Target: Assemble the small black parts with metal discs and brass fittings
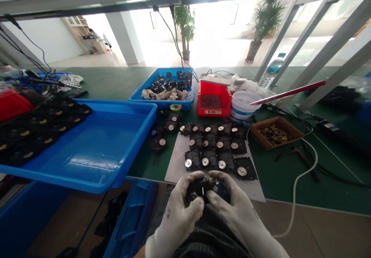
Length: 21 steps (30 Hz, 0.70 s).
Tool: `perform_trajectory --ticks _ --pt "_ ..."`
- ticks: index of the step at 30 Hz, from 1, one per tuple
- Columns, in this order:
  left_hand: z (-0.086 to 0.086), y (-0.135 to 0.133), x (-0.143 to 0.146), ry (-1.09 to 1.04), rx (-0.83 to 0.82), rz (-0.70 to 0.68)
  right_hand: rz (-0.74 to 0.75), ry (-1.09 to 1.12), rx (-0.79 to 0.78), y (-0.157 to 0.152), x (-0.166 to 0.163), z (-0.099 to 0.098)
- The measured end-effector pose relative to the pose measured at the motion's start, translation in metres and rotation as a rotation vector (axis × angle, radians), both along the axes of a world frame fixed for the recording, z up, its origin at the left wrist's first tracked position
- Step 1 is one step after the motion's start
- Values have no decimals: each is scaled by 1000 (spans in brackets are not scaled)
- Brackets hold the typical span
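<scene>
Although our white-gloved fingers covered much of its outline, we could see a black part between our left hand and right hand, the fingers and thumbs of both grasping it. We had it above our lap, near the front edge of the green table. Both our forearms ran out of view at the bottom. A thin bright streak on the part stood roughly upright; whether pin or glint, we could not tell. With its ends hidden, we could make out neither its long axis nor its facing. Beyond lay rows of black units on a white sheet, silver discs upward.
</scene>
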<state>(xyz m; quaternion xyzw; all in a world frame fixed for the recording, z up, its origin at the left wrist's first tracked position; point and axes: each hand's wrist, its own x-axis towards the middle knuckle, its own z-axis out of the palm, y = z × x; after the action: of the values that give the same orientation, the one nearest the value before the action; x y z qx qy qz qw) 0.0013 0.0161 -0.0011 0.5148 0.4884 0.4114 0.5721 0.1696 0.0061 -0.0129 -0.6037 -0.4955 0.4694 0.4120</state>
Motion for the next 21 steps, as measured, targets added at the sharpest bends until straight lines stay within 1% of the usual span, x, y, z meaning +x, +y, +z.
perform_trajectory --ticks 3,5,9,12,17,21 --pt "2 -2 2 118 160 1 6 33 66 -3 -2 -6" --pt "2 -4 4 195 228 14 -9 48 113 -6 -5 -10" --pt "-1 -5 7 278 260 50 -40 58 202 -12 -9 -15" --pt "-4 -4 7 273 292 20 -7 37 206 -13 -7 -16" --pt "-5 -4 5 322 396 -11 77 -99 164 -12 2 -9" --pt "-3 -8 4 350 440 -45 97 -213 253 -15 7 -4"
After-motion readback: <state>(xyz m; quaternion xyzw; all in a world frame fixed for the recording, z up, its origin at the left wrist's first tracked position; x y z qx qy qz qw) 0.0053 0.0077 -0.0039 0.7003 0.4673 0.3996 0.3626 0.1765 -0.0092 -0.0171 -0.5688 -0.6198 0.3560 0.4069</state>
